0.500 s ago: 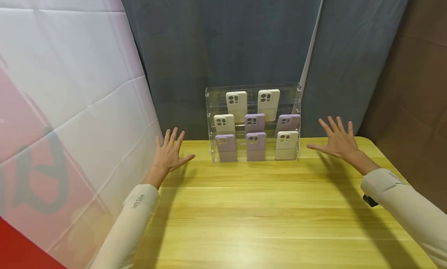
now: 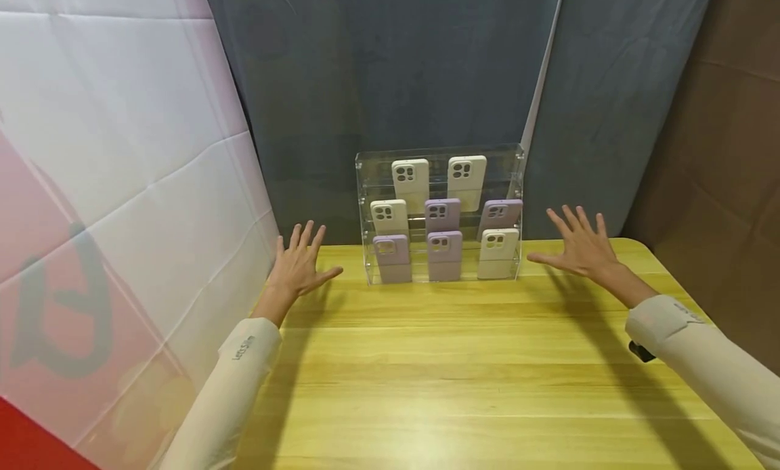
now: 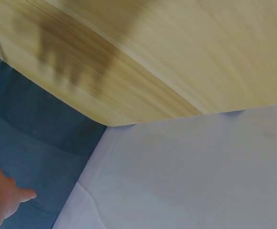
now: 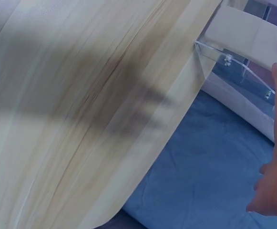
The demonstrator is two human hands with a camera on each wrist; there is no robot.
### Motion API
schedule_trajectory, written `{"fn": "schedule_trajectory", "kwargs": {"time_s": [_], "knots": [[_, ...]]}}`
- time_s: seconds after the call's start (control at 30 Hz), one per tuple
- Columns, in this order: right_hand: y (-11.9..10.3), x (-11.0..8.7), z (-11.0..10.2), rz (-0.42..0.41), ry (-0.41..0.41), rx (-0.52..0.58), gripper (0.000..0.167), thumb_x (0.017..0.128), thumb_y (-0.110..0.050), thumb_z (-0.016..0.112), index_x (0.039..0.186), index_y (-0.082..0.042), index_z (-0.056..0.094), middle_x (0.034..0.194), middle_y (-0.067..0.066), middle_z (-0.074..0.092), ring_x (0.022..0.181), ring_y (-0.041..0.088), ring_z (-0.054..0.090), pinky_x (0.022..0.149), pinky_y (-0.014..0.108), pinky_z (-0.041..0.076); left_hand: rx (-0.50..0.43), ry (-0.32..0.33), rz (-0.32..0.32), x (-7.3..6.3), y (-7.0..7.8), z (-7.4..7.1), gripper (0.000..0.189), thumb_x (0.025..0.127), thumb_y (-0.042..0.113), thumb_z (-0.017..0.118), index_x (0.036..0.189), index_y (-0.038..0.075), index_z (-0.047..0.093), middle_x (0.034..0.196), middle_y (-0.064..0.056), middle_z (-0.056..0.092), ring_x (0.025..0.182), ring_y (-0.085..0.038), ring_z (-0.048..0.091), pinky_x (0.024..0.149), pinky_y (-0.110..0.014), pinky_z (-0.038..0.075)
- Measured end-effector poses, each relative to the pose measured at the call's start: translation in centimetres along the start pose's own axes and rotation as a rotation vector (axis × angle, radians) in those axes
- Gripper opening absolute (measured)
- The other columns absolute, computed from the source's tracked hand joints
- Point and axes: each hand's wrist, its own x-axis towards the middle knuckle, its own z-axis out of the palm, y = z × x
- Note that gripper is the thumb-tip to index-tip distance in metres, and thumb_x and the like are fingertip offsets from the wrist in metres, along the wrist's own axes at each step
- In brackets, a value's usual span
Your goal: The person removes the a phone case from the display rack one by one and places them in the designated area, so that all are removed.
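A clear acrylic display rack (image 2: pixel 439 157) stands at the back of the table, holding white and purple phone cases in three tiers. Two white cases, one of them the right-hand white case (image 2: pixel 466 184), fill the top tier. Purple cases, such as the middle purple case (image 2: pixel 445 257), sit lower among white ones. My left hand (image 2: pixel 296 265) is left of the rack with fingers spread and nothing held. To the rack's right, my right hand (image 2: pixel 585 250) spreads its fingers, also holding nothing. In the right wrist view, its thumb overlaps a white phone case (image 4: pixel 245 36).
The wood-grain table (image 2: pixel 414 361) has a rounded back right corner. Dark grey curtain (image 2: pixel 451 63) hangs behind it, a white printed cloth (image 2: pixel 152 118) lines the left side, and a brown cloth (image 2: pixel 725 172) the right. A black object (image 2: pixel 641 351) shows under the right cuff.
Both hands have drifted slightly inward toward the rack, fingers still spread. The head view has shifted a little; rack and phone cases have stayed put.
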Motion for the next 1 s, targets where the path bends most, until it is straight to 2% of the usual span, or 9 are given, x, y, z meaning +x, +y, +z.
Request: {"fn": "schedule_trajectory", "kwargs": {"time_s": [0.3, 0.67, 0.83, 1.0], "knots": [[-0.9, 0.0, 0.2, -0.022, -0.013, 0.007, 0.114, 0.085, -0.073, 0.067, 0.167, -0.010, 0.018, 0.168, 0.031, 0.014, 0.154, 0.054, 0.009, 0.124, 0.073, -0.001, -0.075, 0.013, -0.007, 1.1, 0.7, -0.1, 0.109, 0.091, 0.074, 0.058, 0.168, 0.013, 0.010, 0.173, -0.020, 0.005, 0.156, -0.046, 0.012, 0.121, -0.076, 0.019], [-1.8, -0.2, 0.8, -0.035, -0.017, 0.023, 0.112, 0.086, -0.070, 0.068, 0.167, -0.011, 0.018, 0.167, 0.032, 0.019, 0.153, 0.054, 0.014, 0.125, 0.072, 0.004, -0.147, -0.011, 0.005, 2.4, 1.8, -0.4, 0.109, 0.093, 0.072, 0.058, 0.169, 0.014, 0.004, 0.174, -0.019, 0.001, 0.157, -0.045, 0.008, 0.123, -0.075, 0.016], [-2.3, -0.3, 0.7, -0.039, -0.024, 0.021, 0.113, 0.086, -0.071, 0.067, 0.167, -0.010, 0.018, 0.166, 0.032, 0.019, 0.153, 0.054, 0.016, 0.125, 0.072, 0.007, -0.148, -0.010, 0.013, 2.8, 2.2, -0.5, 0.109, 0.093, 0.072, 0.058, 0.168, 0.014, 0.004, 0.173, -0.019, 0.003, 0.157, -0.045, 0.011, 0.122, -0.074, 0.021], [-2.7, -0.2, 0.8, -0.039, -0.024, 0.030, 0.112, 0.086, -0.071, 0.067, 0.167, -0.009, 0.019, 0.166, 0.033, 0.022, 0.152, 0.053, 0.019, 0.125, 0.071, 0.010, -0.194, -0.013, 0.019, 3.3, 2.6, -0.5, 0.108, 0.094, 0.069, 0.060, 0.168, 0.015, 0.003, 0.173, -0.019, 0.005, 0.156, -0.046, 0.013, 0.123, -0.073, 0.021]]}}
